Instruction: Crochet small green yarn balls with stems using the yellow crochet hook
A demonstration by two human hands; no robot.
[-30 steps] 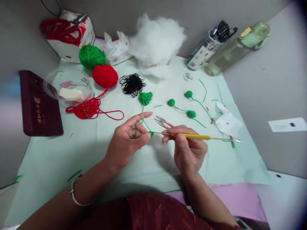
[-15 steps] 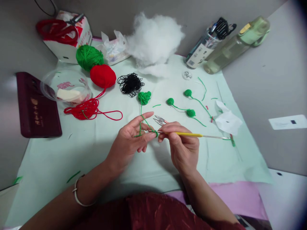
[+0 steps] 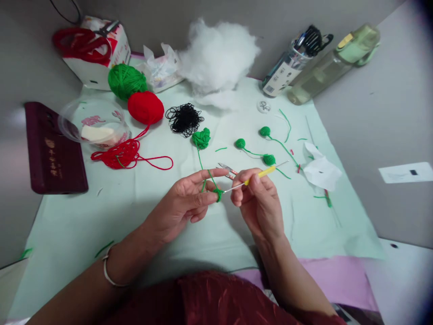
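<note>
Between the thumb and fingers of my left hand (image 3: 186, 197) is pinched a small green crochet piece (image 3: 218, 194). Green yarn runs from it over my raised index finger and back to a small green yarn ball (image 3: 202, 138). My right hand (image 3: 260, 198) grips a crochet hook (image 3: 260, 174) by its yellow handle, like a pen. The hook's metal tip meets the right edge of the crochet piece; whether it is inside a loop I cannot tell. Small thread snips (image 3: 228, 170) lie just behind my hands, partly hidden.
Green crocheted balls (image 3: 269, 160) with yarn tails lie to the right, near a crumpled white tissue (image 3: 323, 168). Red yarn (image 3: 118, 154), black yarn (image 3: 185, 119) and a clear tub (image 3: 93, 124) are on the left. White stuffing (image 3: 219, 56) and a bottle (image 3: 334, 63) stand behind.
My right hand has tilted the hook, its handle end swinging up, and drawn its tip to the piece's edge. My left hand has lowered slightly; the small yarn ball has shifted a little left.
</note>
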